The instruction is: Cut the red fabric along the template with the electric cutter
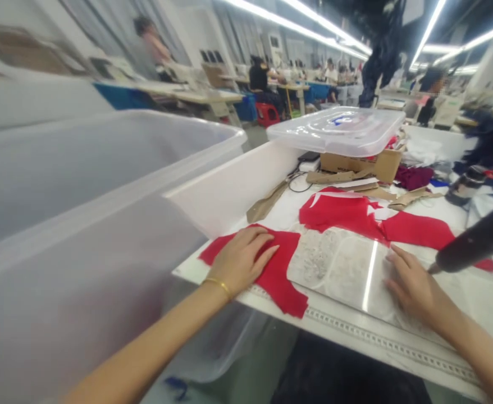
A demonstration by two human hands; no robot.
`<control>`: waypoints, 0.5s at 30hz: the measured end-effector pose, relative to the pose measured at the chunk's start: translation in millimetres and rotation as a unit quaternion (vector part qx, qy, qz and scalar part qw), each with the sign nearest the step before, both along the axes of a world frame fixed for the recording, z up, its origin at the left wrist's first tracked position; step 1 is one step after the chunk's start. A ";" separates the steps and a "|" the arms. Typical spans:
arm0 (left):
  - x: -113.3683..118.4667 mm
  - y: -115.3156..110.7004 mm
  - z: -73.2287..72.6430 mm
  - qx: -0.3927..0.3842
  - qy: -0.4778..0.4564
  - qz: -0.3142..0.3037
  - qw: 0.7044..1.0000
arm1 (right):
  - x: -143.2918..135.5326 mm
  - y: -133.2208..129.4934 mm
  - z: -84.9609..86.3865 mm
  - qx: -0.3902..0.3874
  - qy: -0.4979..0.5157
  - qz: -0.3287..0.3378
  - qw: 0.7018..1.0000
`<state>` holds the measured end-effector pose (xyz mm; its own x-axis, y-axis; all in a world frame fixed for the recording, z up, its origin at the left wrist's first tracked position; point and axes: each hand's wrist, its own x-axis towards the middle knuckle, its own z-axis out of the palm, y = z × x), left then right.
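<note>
My left hand [244, 255] lies flat on a red fabric piece [286, 280] at the table's left front corner, its fingers stretched out. One end of this fabric hangs slightly over the front edge. To its right lies a clear flat sheet [347, 269] with a bright light reflection. Over the right part of the sheet is my right hand [415, 286], fingers extended and slightly apart, with nothing visible in them. Just behind the sheet lie more red fabric pieces [339, 210], some with white strips on them. A dark, rod-like tool [478, 238] reaches in beside my right hand.
A large translucent bin [115, 235] stands left of the table. Towards the back are a plastic lid [334, 129], a cardboard box [358, 164], brown paper strips [267, 203] and a dark bottle [465, 185]. A printed ruler strip [356, 331] runs along the front edge.
</note>
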<state>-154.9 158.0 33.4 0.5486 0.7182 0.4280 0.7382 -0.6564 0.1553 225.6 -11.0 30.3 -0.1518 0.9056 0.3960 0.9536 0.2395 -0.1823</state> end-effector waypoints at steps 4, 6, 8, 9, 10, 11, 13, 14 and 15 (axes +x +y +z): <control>62.4 -16.1 10.1 0.022 -0.009 -0.136 0.990 | 15.3 4.3 -10.2 -0.028 -0.034 -0.047 0.998; 101.7 -23.3 10.3 0.031 -0.010 -0.206 0.978 | 25.6 6.3 -11.2 -0.033 -0.038 -0.079 0.996; 141.3 -26.9 8.5 0.018 0.008 -0.246 0.969 | 36.5 7.2 -11.0 -0.035 -0.034 -0.111 0.993; 160.2 -27.1 7.3 0.017 0.017 -0.260 0.965 | 41.3 7.3 -10.6 -0.036 -0.030 -0.126 0.991; 177.9 -26.3 6.1 0.011 0.025 -0.263 0.965 | 45.2 7.3 -10.2 -0.040 -0.027 -0.139 0.989; 194.1 -24.7 4.9 0.009 0.031 -0.265 0.964 | 47.9 7.1 -9.6 -0.044 -0.024 -0.150 0.987; 221.2 -20.0 2.7 0.007 0.037 -0.264 0.964 | 49.9 6.6 -7.7 -0.050 -0.020 -0.167 0.985; 231.9 -17.3 1.7 0.007 0.039 -0.262 0.964 | 49.4 6.3 -6.3 -0.053 -0.020 -0.170 0.984; 240.6 -14.8 0.5 0.006 0.041 -0.260 0.965 | 48.3 6.1 -4.8 -0.056 -0.020 -0.172 0.983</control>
<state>85.7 143.2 33.9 0.8662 0.3314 0.3739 0.3175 -0.9429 0.1002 273.8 -4.9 25.4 0.1574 0.9436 0.2912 0.9817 -0.1175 -0.1500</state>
